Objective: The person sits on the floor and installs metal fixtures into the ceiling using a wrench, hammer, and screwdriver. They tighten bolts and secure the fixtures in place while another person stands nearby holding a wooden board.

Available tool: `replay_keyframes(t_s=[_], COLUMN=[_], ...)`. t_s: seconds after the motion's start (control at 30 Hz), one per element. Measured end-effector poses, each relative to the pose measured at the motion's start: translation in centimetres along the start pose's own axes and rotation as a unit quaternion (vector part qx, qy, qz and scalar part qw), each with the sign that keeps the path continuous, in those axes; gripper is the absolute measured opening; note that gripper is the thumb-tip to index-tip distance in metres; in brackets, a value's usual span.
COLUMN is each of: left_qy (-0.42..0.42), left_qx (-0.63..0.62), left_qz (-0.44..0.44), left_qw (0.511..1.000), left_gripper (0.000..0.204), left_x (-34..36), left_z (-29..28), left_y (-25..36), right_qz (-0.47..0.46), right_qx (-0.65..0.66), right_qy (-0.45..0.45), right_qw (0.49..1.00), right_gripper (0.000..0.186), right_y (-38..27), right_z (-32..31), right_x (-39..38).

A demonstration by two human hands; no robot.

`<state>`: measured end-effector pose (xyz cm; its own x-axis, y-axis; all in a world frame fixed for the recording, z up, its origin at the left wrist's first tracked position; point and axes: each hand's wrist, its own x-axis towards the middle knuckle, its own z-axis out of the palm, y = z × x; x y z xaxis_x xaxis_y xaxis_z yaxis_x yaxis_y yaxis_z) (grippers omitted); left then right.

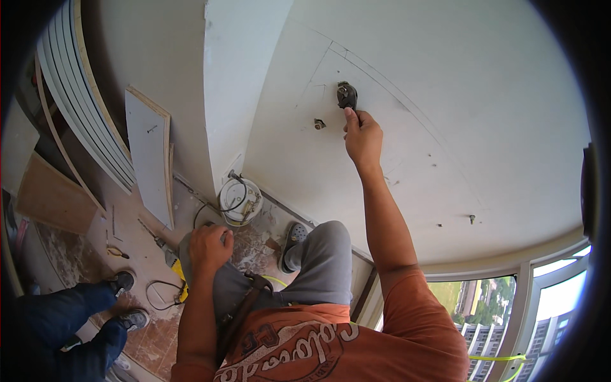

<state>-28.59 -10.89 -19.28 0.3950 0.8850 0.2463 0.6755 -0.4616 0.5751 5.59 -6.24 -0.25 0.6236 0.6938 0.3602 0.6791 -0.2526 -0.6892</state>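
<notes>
My right hand (pixel 364 137) is raised to the white wall and closed round the handle of a dark, round-headed, wrench-like tool (pixel 347 95). The tool's head sits over a hole in the wall, hiding what it touches there. Just below and left of it, a pipe fitting (pixel 319 125) shows in a second rough hole. My left hand (pixel 211 247) rests on my left thigh with its fingers curled; a small dark thing shows by them, too little to name. Pencil lines run across the wall around the tool.
A white bucket (pixel 249 202) with fittings and a black hose stands against the wall. A yellow drill (pixel 173 262) and pliers (pixel 116 253) lie on the floor. Boards (pixel 147 153) lean at left. Another person's legs (pixel 95 305) are lower left; a window (pixel 484 305) is lower right.
</notes>
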Motion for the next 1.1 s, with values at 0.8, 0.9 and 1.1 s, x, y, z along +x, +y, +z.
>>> replay_keyframes(t_s=[0.8, 0.9, 1.1], left_qy=[-0.039, -0.047, -0.048], left_qx=[0.024, 0.034, 0.047], left_qz=[0.01, 0.004, 0.003], left_qw=[0.999, 0.998, 0.998], left_gripper=[0.018, 0.018, 0.018], left_x=[0.7, 0.7, 0.9], left_z=[-0.5, -0.3, 0.2], left_y=[1.1, 1.1, 1.1], right_qz=[0.083, 0.166, 0.301], right_qx=[0.361, 0.433, 0.55], right_qy=[0.033, -0.014, -0.083], right_qw=[0.928, 0.886, 0.774], right_gripper=[0.019, 0.021, 0.022], right_y=[1.4, -2.8, -5.8], right_z=[16.3, 18.0, 17.3], right_x=[-5.2, -3.8, 0.7])
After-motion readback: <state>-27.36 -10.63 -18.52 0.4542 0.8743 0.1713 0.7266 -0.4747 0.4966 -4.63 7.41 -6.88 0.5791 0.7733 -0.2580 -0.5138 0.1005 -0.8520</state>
